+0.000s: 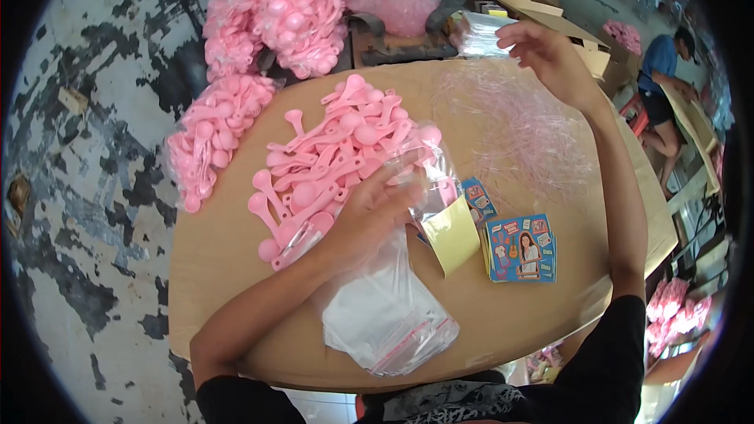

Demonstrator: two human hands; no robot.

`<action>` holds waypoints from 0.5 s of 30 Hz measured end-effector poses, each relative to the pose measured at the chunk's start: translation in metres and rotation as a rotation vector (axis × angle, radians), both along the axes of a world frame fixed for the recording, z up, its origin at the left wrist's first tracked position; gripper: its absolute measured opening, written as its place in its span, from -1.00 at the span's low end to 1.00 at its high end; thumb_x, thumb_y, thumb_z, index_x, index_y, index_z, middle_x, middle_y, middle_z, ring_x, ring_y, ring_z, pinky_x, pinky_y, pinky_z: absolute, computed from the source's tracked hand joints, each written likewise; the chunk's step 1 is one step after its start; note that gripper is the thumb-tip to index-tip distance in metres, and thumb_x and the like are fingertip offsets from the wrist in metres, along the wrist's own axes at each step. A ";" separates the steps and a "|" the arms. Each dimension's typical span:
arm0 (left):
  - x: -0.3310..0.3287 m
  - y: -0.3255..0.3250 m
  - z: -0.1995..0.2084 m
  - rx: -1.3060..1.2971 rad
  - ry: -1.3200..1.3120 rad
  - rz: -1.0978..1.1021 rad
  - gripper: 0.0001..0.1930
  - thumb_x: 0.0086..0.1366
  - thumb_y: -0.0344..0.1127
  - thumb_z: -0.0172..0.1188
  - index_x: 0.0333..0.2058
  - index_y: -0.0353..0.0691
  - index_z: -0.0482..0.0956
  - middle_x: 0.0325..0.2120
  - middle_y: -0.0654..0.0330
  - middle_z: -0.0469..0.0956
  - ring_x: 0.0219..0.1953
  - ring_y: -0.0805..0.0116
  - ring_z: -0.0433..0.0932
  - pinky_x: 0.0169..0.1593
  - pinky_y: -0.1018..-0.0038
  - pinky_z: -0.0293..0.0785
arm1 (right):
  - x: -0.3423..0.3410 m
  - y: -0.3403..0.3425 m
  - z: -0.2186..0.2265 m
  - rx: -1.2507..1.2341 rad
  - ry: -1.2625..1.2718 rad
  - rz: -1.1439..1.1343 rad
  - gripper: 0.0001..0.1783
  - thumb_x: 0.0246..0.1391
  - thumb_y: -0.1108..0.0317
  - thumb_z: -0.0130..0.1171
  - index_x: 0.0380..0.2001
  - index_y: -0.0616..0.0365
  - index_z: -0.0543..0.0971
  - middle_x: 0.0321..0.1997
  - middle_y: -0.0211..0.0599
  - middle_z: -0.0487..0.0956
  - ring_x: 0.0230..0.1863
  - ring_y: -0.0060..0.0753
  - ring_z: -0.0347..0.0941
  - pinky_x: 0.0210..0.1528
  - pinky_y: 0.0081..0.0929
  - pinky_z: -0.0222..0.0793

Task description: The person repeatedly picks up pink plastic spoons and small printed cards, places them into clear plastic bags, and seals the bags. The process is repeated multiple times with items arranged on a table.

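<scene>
My left hand point(381, 216) is closed on a clear plastic bag point(437, 166) at the middle of the table. A pink round-ended scoop point(430, 136) shows at the bag's upper end, and a pale yellow card point(453, 235) lies against its lower end. My right hand point(550, 63) is raised over the far right of the table, fingers loosely curved and apart, with nothing visible in them. Beneath my left forearm lies a stack of clear bags point(385, 310). A heap of pink plastic scoops point(338, 157) spreads beyond my left hand. Printed blue cards point(521, 248) are stacked to its right.
Thin clear strips point(526, 126) lie tangled on the right of the brown-covered table point(236, 306). Large bags of pink scoops point(275, 16) stand at the far left. Silvery plastic packs point(481, 34) and open cartons point(542, 8) are at the back. Another person point(664, 86) sits at far right.
</scene>
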State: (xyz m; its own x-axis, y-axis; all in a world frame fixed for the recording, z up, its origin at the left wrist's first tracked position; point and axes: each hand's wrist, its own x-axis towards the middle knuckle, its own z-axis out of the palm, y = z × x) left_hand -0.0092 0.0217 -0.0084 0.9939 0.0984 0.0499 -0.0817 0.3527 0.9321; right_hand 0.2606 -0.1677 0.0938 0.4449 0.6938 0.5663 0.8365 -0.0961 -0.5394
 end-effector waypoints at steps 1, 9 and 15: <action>-0.005 -0.003 0.001 -0.010 0.012 0.019 -0.52 0.39 -0.26 0.06 0.23 -0.23 0.25 -0.08 0.20 0.51 -0.02 0.43 0.51 0.00 0.45 0.46 | -0.023 0.000 0.002 -0.010 0.012 0.019 -0.69 0.11 0.52 -0.04 -0.08 0.18 0.55 -0.22 -0.31 0.60 -0.21 -0.59 0.46 -0.22 -0.58 0.41; -0.003 0.003 0.003 -0.040 -0.024 -0.031 -0.61 0.48 -0.26 -0.15 0.18 -0.33 0.29 0.03 0.09 0.46 0.04 0.29 0.50 0.10 0.34 0.46 | -0.106 0.017 -0.034 -0.381 0.256 0.418 -0.74 0.22 0.27 0.09 -0.12 0.19 0.56 -0.34 -0.33 0.60 -0.40 -0.64 0.45 -0.30 -0.61 0.40; -0.005 -0.004 0.013 -0.086 0.001 0.022 -0.54 0.49 -0.16 -0.20 0.26 -0.27 0.17 0.09 0.13 0.39 0.02 0.37 0.51 0.05 0.38 0.51 | -0.120 0.031 -0.066 -0.264 0.746 0.426 -0.68 0.15 0.21 0.25 -0.14 0.21 0.57 -0.46 -0.44 0.57 -0.47 -0.74 0.44 -0.40 -0.67 0.42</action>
